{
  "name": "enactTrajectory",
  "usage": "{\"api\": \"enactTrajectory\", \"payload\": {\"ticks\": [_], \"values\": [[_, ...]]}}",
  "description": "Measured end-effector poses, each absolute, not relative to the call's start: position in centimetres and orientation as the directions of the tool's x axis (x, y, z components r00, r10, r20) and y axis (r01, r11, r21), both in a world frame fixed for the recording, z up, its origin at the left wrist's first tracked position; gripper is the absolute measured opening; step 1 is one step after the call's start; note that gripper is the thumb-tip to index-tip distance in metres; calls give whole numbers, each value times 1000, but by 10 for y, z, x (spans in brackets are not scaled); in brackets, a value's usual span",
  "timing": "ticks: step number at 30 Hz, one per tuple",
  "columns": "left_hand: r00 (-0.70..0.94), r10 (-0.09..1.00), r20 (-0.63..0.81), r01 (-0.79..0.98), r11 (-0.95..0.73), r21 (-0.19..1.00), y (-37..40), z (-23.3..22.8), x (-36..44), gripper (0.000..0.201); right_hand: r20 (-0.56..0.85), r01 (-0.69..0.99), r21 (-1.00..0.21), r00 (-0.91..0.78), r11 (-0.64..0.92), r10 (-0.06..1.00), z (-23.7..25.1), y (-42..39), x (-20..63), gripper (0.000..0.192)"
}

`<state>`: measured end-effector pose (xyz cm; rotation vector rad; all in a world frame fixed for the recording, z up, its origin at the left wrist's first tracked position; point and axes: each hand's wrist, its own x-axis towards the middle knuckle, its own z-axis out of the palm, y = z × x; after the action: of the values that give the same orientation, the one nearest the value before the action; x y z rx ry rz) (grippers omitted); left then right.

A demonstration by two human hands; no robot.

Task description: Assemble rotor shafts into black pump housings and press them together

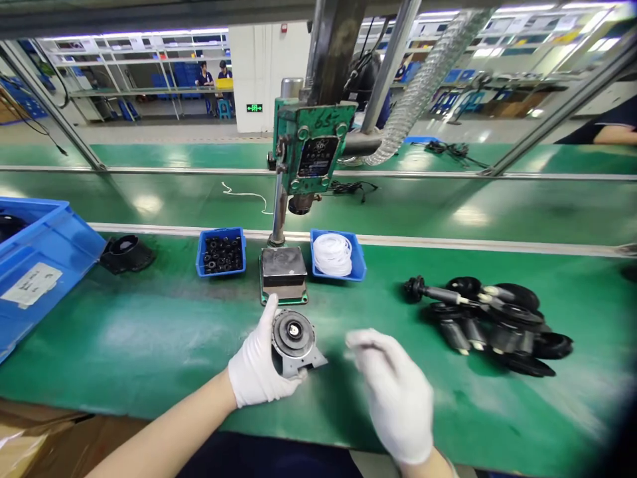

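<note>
My left hand [256, 368], in a white glove, grips a grey round motor housing [294, 342] with a dark disc and a white hub on top, held on the green bench. My right hand [393, 392], also gloved, hovers just right of the housing, blurred, fingers slightly curled with nothing clearly in them. Straight ahead stands a small green press [311, 143] with a flat metal base block [283, 272]. A small blue tray of black rings [221, 252] sits left of the base, and a small blue tray of white rings [334, 254] sits right of it.
A pile of black shafted parts [490, 322] lies to the right on the bench. A large blue bin [37, 265] stands at the left, a black housing [124, 253] beside it. A conveyor belt [448, 206] runs behind; a person's arm [610, 133] shows far right.
</note>
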<state>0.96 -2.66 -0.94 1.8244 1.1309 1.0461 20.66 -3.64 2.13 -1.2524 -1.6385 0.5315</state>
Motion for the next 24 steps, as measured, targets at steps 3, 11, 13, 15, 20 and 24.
{"api": "enactTrajectory", "payload": {"ticks": [3,11,13,15,20,24], "values": [[263,925,275,320,-353,879,-27,-22,11,124,474,671,-460,-368,581,800,21,-45,192,47],[557,771,310,188,-480,857,-21,-12,-21,118,455,823,-173,-420,541,785,14,-45,169,61],[487,815,313,64,-391,918,-17,-4,-29,105,480,800,-223,-407,557,777,17,-45,175,56],[314,870,380,-75,-376,924,-11,0,-34,94,519,757,-262,-413,599,749,23,-44,182,47],[-36,910,413,-226,-410,884,6,-6,-42,88,642,738,-267,-343,619,686,26,-39,191,31],[-59,937,345,-243,-349,905,8,-10,-42,85,524,731,-271,-433,626,733,17,-39,187,40]]}}
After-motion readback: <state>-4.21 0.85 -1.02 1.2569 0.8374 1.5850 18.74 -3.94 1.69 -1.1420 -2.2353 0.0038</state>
